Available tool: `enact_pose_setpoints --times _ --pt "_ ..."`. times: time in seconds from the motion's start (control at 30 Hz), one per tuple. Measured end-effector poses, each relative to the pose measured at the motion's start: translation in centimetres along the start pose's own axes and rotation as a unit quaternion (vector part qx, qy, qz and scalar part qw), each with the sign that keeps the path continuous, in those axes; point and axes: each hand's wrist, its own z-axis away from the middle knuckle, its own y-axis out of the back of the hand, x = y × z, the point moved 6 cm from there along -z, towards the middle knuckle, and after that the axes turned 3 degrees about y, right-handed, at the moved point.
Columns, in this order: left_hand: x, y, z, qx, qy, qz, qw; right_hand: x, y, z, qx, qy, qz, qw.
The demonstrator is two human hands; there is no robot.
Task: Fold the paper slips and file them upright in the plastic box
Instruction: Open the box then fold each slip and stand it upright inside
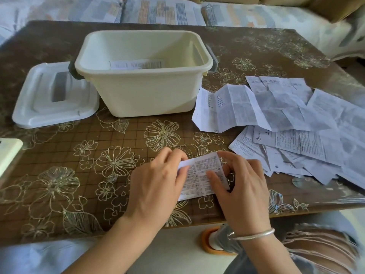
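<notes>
Now: paper slip [199, 175] lies on worktop [59, 155], near front edge.
Left hand [158, 180]: pinches slip's left end.
Right hand [241, 186]: pinches right end, thumb on top.
Tip: match edges, crease hard.

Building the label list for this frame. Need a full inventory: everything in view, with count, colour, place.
plastic box: 1, cream, open, back centre of table
lid: 1, white, on the table left of the box
filed slip: 1 visible, white printed, inside the box
loose slips: a pile, count unclear, white printed, table's right side
slip being folded: 1, white printed, front centre
table: 1, brown floral cover
sofa: 1, pale patterned cushions, behind the table
white object: 1, cut off at left edge, unidentifiable
shoe: 1, grey with orange sole, on the floor below the table's near edge
bangle: 1, silver, right wrist
left hand: pinches the slip's left edge
right hand: thumb on the slip, fingers curled at its right edge
</notes>
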Motion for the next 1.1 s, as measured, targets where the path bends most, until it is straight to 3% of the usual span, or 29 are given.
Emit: enact_pose_setpoints --times 0.17,0.3,0.47,0.67,0.8,0.9,1.1 --pt "0.0 0.6 0.0 0.026 0.012 -0.045 0.999 0.2 -0.2 0.1 -0.015 0.008 0.011 1.000" --pt "0.6 0.6 0.7 0.025 -0.046 -0.082 0.995 0.2 -0.2 0.1 -0.006 0.008 0.021 1.000" --pt "-0.4 -0.1 1.2 -0.046 -0.026 -0.017 0.998 0.2 -0.2 0.1 0.004 0.028 0.020 0.999" --pt "-1.8 0.0 1.5 -0.127 -0.088 -0.004 0.988 0.2 -0.1 0.0 -0.009 0.044 0.026 0.999" --pt "-2.2 -0.1 1.3 -0.142 -0.102 0.002 0.985 -0.4 0.3 0.1 -0.020 0.052 0.030 0.998" --pt "-2.2 -0.1 1.0 -0.153 -0.106 0.001 0.982 -2.2 1.0 0.1 -0.044 0.134 0.026 0.990" --pt "-2.1 0.4 0.3 -0.131 -0.113 0.017 0.985 -3.6 0.0 -0.8 -0.160 0.299 0.019 0.941"
